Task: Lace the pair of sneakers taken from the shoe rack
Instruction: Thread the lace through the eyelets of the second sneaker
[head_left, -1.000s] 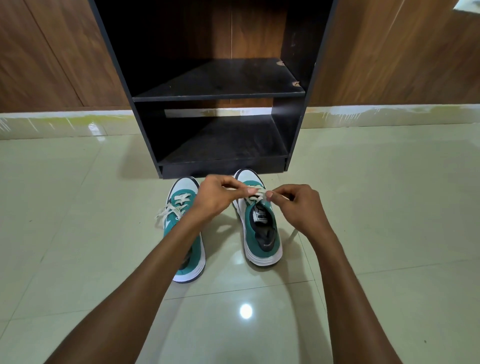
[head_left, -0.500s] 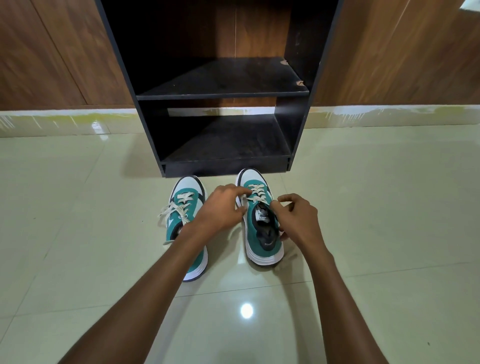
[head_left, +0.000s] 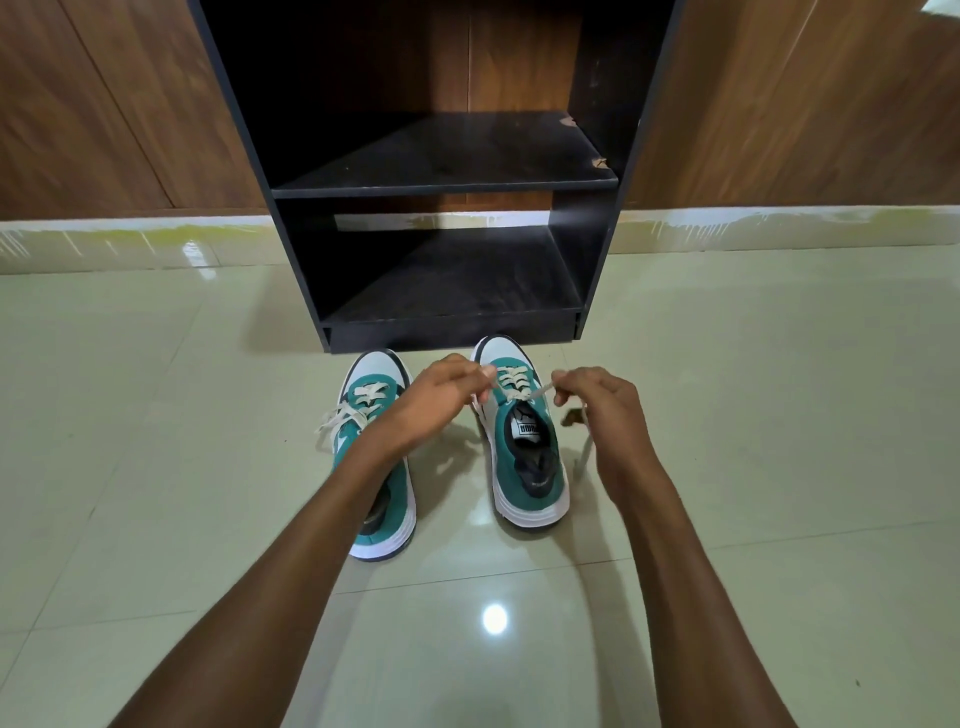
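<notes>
Both hands have lifted apart since a moment ago, left hand (head_left: 436, 400) and right hand (head_left: 605, 410) each pinching a lace (head_left: 540, 388) end above the right sneaker (head_left: 527, 457), just before the rack (head_left: 447, 291); left sneaker (head_left: 379, 415) beside it.

Floor (head_left: 779, 467): glossy pale tile, mirror-like glare. Shoe rack (head_left: 441, 156): matt black board, dusty, chipped at shelf edge. Wall panels (head_left: 104, 104): smooth wood-grain finish. Sneakers (head_left: 530, 457): teal cloth-like uppers, flat woven cream laces (head_left: 511, 382).
</notes>
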